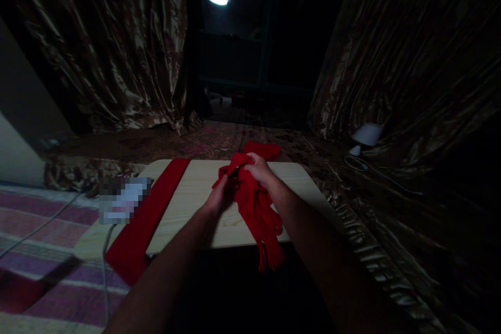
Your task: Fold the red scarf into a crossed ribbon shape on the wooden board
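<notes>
Both my hands grip a red fringed scarf [252, 209] over the middle of a pale wooden table [195, 224]. My left hand [219, 194] is closed on a fold at the scarf's left side. Higher up and to the right, my right hand [258, 168] pinches the bunched top. The tasselled end hangs past the table's near edge. More red cloth [264, 150] lies beyond the table's far edge; whether it joins the scarf I cannot tell. A flat red cloth strip [160, 209] lies across the left part of the table and hangs over its near edge.
A blurred-out object [123, 201] rests on the table's left end, with a pale cable [105, 266] running down beside it. A small white lamp [367, 135] stands at the right with its cord. Long patterned curtains [136, 52] hang on both sides of a dark window with a light reflected.
</notes>
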Available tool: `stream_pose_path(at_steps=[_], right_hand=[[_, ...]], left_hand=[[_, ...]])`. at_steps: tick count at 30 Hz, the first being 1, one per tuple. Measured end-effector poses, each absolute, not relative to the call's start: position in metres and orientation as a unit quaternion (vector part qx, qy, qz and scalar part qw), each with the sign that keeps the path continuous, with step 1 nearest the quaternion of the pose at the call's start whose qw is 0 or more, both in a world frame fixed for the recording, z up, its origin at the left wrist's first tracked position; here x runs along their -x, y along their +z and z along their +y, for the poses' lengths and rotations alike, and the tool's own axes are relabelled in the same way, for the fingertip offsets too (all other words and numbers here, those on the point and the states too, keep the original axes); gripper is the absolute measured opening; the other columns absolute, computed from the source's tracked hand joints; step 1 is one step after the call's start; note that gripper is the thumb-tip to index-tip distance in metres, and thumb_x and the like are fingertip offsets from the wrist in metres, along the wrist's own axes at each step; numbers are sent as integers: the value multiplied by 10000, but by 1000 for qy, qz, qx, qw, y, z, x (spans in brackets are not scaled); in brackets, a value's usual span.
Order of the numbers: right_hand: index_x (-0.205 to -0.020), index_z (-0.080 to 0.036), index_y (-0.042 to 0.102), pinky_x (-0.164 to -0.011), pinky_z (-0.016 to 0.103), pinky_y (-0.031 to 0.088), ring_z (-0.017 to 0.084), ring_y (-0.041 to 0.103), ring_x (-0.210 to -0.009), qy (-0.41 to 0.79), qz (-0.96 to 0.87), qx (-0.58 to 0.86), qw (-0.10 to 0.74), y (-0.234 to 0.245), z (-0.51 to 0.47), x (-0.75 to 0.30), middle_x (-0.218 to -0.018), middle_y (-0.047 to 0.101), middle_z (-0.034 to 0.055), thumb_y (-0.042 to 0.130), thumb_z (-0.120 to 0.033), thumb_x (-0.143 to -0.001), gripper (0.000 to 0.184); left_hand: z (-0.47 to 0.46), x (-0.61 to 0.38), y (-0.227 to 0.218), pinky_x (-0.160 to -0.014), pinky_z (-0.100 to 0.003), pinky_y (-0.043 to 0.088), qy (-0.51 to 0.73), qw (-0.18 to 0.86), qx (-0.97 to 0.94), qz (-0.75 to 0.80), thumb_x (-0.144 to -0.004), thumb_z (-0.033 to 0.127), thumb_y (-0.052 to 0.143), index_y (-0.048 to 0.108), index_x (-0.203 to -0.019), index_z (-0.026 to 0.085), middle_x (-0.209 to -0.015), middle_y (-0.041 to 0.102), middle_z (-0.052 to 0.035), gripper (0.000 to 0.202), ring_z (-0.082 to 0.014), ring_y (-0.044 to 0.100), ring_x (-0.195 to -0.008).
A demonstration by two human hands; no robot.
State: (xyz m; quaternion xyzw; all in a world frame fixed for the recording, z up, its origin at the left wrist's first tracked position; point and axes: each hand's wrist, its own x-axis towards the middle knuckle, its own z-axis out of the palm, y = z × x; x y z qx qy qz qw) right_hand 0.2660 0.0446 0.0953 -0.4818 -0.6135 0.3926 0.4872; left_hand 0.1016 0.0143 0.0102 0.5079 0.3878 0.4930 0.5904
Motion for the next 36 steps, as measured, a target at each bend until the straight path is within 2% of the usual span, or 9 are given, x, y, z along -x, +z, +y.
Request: stream_pose_path(at_steps=[2, 5, 11, 14, 18, 25, 29, 32, 36], right_hand=[[-1100, -180, 669, -804, 257, 533, 144, 672, -853, 403, -680, 438, 428, 88, 39, -257, -980, 736, 2, 627, -92, -679, 432], [-1105, -166, 714, -860, 316, 545, 179, 696, -889, 420, -730, 403, 359, 77, 33, -251, -1001, 759, 46, 710, -210, -743, 365], [-947, -150, 756, -909, 306, 535, 187, 711, -949, 279, -672, 525, 441, 68, 37, -282, -1003, 768, 87, 606, -201, -864, 179], [-983, -155, 756, -920, 290, 529, 188, 711, -965, 204, -659, 624, 368, 59, 39, -309, -1037, 764, 83, 585, -103, -831, 235], [-1169, -131, 713, -968, 299, 510, 219, 685, -1086, 230, -651, 671, 269, 45, 36, -333, -1188, 726, 99, 638, -126, -803, 374], [-1072, -164, 730, -776, 245, 548, 203, 713, -919, 366, -690, 593, 197, 48, 24, -342, -1039, 764, 61, 770, -306, -756, 349], [-886, -165, 702, -584, 209, 483, 157, 665, -688, 408, -708, 562, 129, 59, 18, -348, -821, 743, 5, 818, -215, -621, 294], [-771, -167, 631, -525, 205, 419, 129, 595, -603, 388, -702, 568, 182, 67, 17, -349, -704, 674, -31, 731, -176, -621, 180], [-690, -193, 528, -558, 206, 416, 118, 544, -608, 330, -661, 556, 382, 84, 12, -346, -653, 594, -51, 642, -187, -630, 128]], left_hand=[[12, -106, 11, -750, -324, 563, 514, 654, -439, 341, -964, 666, 285, 607, -1295, 185, -1140, 718, -130, 667, -205, 706, -888], [6, -103, 13, -712, -279, 581, 553, 710, -328, 287, -980, 543, 411, 562, -1357, 157, -1163, 721, -128, 561, -199, 713, -918], [5, -92, 17, -760, -305, 618, 582, 750, -235, 210, -952, 356, 501, 563, -1348, 98, -1067, 756, -134, 477, -227, 734, -920], [6, -91, 19, -764, -321, 625, 590, 762, -200, 178, -941, 314, 504, 587, -1310, 67, -978, 769, -139, 452, -237, 746, -858], [9, -91, 18, -801, -354, 624, 589, 768, -175, 177, -909, 235, 519, 589, -1303, 46, -954, 771, -151, 443, -246, 751, -843], [12, -92, 14, -825, -367, 619, 598, 766, -147, 187, -922, 218, 457, 589, -1294, 26, -947, 765, -161, 439, -249, 752, -857], [13, -91, 15, -817, -363, 622, 604, 765, -145, 173, -933, 226, 443, 574, -1322, 46, -981, 763, -154, 448, -242, 749, -858], [15, -87, 12, -785, -366, 631, 617, 759, -141, 154, -931, 222, 437, 567, -1326, 65, -982, 763, -139, 445, -235, 748, -844], [17, -82, 8, -713, -381, 639, 602, 769, -148, 156, -921, 264, 461, 571, -1317, 90, -927, 761, -131, 447, -235, 745, -779]])
